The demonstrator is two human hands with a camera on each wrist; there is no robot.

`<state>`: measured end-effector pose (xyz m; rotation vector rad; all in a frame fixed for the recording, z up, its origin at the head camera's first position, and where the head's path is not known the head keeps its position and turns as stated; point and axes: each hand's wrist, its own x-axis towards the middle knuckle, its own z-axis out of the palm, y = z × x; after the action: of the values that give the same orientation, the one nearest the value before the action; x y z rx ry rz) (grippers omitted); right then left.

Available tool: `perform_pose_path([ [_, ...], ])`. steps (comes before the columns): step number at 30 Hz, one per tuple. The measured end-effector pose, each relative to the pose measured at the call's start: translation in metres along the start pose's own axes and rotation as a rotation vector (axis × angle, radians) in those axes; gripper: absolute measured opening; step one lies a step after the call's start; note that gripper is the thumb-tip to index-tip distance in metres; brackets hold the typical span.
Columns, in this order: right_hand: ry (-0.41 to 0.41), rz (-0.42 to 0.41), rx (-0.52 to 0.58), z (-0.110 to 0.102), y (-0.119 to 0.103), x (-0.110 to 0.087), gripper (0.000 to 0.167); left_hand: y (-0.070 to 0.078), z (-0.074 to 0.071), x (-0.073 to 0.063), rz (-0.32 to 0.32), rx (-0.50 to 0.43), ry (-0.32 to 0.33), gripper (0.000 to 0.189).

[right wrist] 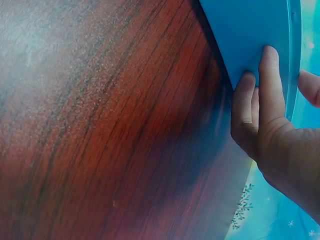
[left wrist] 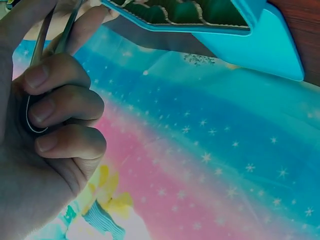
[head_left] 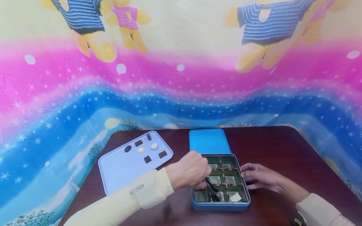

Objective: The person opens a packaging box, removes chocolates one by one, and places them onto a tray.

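Observation:
My left hand (head_left: 189, 171) grips black tongs (head_left: 211, 188), their tips down in the front middle compartment of a blue tin box (head_left: 220, 207). In the left wrist view, several fingers curl round the tongs (left wrist: 37, 117) near their bend. Whether the tips hold anything, I cannot tell. A white piece (head_left: 235, 197) lies tilted in the front right compartment. At the box's right side, my right hand (head_left: 261, 175) touches the wall with fairly straight fingers. The right wrist view has those fingertips resting on the blue box wall (right wrist: 250, 30). My left hand covers part of the left compartments.
A pale tray (head_left: 121, 172) stands on the left, with several dark and white chocolate-like pieces (head_left: 138, 143) at its far end. Behind the box lies a blue lid (head_left: 209, 141). The dark red-brown table (head_left: 271, 147) ends at a patterned cloth backdrop (head_left: 181, 84).

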<state>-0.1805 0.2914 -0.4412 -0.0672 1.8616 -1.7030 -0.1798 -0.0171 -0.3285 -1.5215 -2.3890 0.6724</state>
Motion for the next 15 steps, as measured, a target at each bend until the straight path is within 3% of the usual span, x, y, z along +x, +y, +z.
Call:
perform_pose_path([
  [15, 0.015, 0.015, -0.002, 0.0014, -0.0019, -0.0007, 0.048, 0.0062, 0.0093, 0.0052, -0.003, 0.023, -0.029, 0.048],
])
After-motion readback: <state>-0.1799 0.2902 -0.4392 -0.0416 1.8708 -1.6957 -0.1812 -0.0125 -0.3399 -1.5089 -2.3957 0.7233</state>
